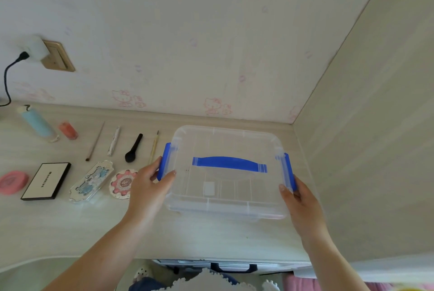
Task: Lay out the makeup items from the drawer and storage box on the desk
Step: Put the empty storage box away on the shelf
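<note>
- Storage box (225,187) of clear plastic with rounded corners sits on the right part of the desk (70,232), close to the back wall and the side panel, its lid on; a blue handle (229,163) lies flat across the lid.
- Contents are hard to make out through the cloudy plastic; only faint ribs and a pale square show.
- Left hand (150,185) grips the box's left end, thumb on the lid and fingers curled around the blue left latch (164,161), which they partly hide.
- Right hand (298,199) clamps the right end the same way, at the blue right latch (290,173).
- Drawer (232,266) under the desk's front edge is mostly cut off; a dark pull shows.
- Bare desk lies in front of the box, toward the near edge.
- Laid out to the left, apart from one another: a pale blue tube (37,122), a small orange bottle (68,130), a thin brush (95,142), a white pen-like stick (114,140), a black powder brush (133,148), and a pale brush (153,146) whose lower end is behind the left hand.
- Nearer row: a pink oval case (13,182), cut by the frame edge, a white-lidded palette (45,181), an ornate blue-and-silver palette (91,181), and a round pink compact (122,182) just beside the left hand.
</note>
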Motion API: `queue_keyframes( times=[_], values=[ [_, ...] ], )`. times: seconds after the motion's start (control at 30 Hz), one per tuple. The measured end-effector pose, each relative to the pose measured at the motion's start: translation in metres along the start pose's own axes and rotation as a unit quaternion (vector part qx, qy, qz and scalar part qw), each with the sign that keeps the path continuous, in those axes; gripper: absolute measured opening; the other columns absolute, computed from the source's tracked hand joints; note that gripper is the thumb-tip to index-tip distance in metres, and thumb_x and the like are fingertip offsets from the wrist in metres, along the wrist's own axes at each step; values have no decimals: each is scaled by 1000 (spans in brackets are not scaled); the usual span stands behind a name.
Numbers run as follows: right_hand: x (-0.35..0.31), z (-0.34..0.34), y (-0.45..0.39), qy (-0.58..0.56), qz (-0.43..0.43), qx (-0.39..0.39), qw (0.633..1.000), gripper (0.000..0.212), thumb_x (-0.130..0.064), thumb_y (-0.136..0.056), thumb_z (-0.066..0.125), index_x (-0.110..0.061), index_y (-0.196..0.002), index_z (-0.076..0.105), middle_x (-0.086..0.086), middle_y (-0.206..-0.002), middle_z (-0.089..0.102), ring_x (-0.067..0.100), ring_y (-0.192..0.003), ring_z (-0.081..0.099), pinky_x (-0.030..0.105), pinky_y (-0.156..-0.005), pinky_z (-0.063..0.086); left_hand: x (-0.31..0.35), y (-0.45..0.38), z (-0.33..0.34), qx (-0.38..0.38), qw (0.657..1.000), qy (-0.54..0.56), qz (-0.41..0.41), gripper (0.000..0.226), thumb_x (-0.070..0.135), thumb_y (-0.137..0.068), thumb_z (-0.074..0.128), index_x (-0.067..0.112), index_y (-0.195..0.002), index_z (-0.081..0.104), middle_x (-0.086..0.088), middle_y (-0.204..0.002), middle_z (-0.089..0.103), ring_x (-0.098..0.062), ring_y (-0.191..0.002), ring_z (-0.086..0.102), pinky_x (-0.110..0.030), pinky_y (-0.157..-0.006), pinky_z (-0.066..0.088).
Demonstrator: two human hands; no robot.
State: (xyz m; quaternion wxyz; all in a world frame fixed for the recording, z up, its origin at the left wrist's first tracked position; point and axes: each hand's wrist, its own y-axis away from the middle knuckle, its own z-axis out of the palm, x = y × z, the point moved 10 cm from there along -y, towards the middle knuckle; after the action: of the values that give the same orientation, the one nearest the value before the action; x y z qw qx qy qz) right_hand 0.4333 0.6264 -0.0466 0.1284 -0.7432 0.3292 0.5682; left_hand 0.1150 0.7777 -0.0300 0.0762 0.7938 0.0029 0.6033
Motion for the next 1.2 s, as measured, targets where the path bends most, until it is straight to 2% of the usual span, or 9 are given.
queue_keyframes(
  times=[0.2, 0.43, 0.63, 0.73, 0.83, 0.9, 1.0, 1.1, 1.2],
  values=[
    [-10, 1, 2, 16, -30, -8, 999, 23, -17, -94, 53, -31, -112, 55, -15, -89, 62, -17, -70, 55, -3, -59, 38, 12, -2, -2, 16, 998, -32, 45, 35, 9, -83, 62, 44, -78, 58, -14, -87, 61, -15, -79, 56, -23, -68, 40],
    [-18, 5, 1, 43, -56, -14, 997, 25, -22, -94, 51, -37, -115, 48, -25, -94, 56, -3, -90, 55, 10, -70, 37, 21, 0, -1, 18, 998, -30, 54, 53, 11, -80, 64, 61, -63, 58, -1, -79, 53, -6, -71, 52, -22, -66, 39],
    [-5, 5, 0, -9, -4, -18, 1000, 53, -26, -91, 57, -26, -140, 38, -7, -123, 54, 12, -113, 51, 25, -89, 35, 13, 2, 2, 6, 1000, 0, 12, 39, 11, -87, 60, 38, -115, 57, 13, -98, 62, 3, -87, 58, -22, -80, 47],
    [14, 14, 5, -102, 53, -82, 990, 79, -44, -81, 65, -34, -147, 22, -13, -138, 43, 8, -125, 41, 30, -106, 29, -15, 9, 8, -29, 996, 59, -64, 62, 25, -90, 59, 26, -144, 29, 11, -125, 49, -8, -113, 49, -28, -93, 39],
    [24, 29, 19, -150, 66, -155, 974, 102, -77, -47, 71, -47, -137, 34, -24, -140, 42, 5, -134, 35, 39, -117, 18, -38, 23, 13, -79, 987, 97, -103, 89, 55, -75, 65, 38, -146, 15, 17, -135, 37, -7, -126, 37, -38, -111, 27],
    [27, 36, 24, -185, 70, -176, 964, 94, -76, -44, 73, -45, -127, 42, -26, -129, 49, 6, -132, 38, 39, -118, 18, -46, 31, 18, -116, 980, 117, -115, 109, 73, -53, 70, 50, -143, 12, 24, -138, 32, -3, -130, 31, -43, -116, 21],
    [17, 40, 27, -212, 59, -169, 961, 66, -62, -54, 75, -47, -113, 47, -26, -119, 55, 6, -128, 42, 37, -117, 19, -39, 37, 20, -149, 980, 89, -101, 106, 65, -53, 71, 55, -140, 13, 31, -138, 21, 4, -128, 22, -45, -116, 19],
    [5, 39, 26, -206, 38, -142, 968, 96, -78, -31, 75, -47, -117, 46, -30, -116, 56, 1, -123, 44, 32, -110, 22, -19, 33, 16, -150, 984, 61, -79, 108, 69, -52, 72, 53, -142, 15, 25, -149, 19, -1, -134, 22, -45, -114, 20],
    [-24, 41, 27, -223, 1, -136, 965, 102, -83, -33, 70, -47, -124, 42, -28, -124, 54, 6, -129, 41, 35, -112, 20, 7, 22, 4, -115, 992, 34, -26, 80, 36, -84, 64, 40, -146, 14, 16, -151, 23, -2, -133, 25, -30, -108, 23]
  ],
)
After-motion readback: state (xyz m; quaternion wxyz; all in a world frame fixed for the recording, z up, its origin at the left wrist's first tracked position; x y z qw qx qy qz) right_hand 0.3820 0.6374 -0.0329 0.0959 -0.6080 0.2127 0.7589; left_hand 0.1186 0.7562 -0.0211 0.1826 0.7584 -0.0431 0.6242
